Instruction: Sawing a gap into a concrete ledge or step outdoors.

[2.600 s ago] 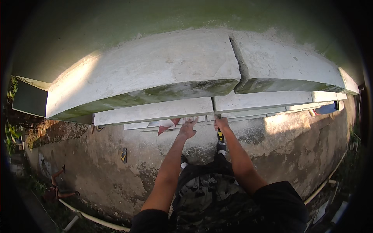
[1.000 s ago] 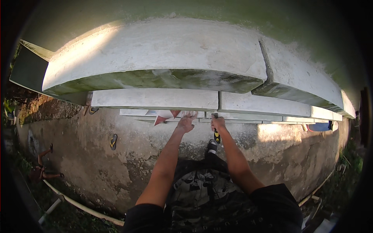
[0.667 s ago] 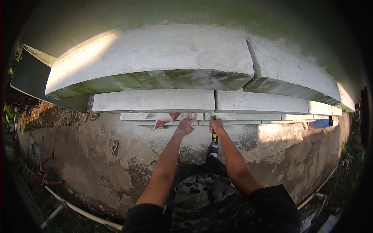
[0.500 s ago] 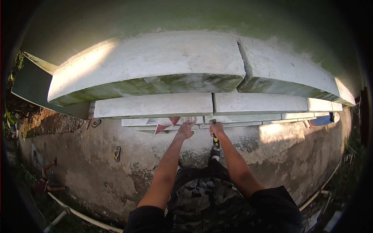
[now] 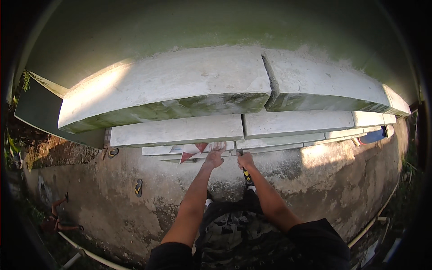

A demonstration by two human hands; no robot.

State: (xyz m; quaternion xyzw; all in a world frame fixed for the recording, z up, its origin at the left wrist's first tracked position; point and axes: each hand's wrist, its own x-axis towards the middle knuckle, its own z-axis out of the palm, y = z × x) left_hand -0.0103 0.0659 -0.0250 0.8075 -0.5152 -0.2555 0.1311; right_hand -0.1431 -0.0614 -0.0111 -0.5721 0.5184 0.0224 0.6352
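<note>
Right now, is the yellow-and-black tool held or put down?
Held: the right hand is closed around the tool, its yellow part showing below.

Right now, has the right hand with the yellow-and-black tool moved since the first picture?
Yes. Against the dark gap between the second-row pale slabs, the right hand has moved slightly left and down in the picture.

Tool [image 5: 247, 175] half lost in the right hand [image 5: 245, 160]

Below the top concrete ledge [image 5: 166, 85], curled fingers cover the tool's upper handle; its working end is too small to identify. The left hand [image 5: 214, 158], also under the ledge, has fingertips blurring into a pale block [image 5: 155, 151]; contact is unclear. A middle slab [image 5: 175, 130] hides the upper edge of a red-and-white sheet [image 5: 189, 155]. Below the ledge's left end, another person [image 5: 50, 224] fades into shadow. Farthest below the ledge, a black shirt [image 5: 234, 243] is cut off.
</note>
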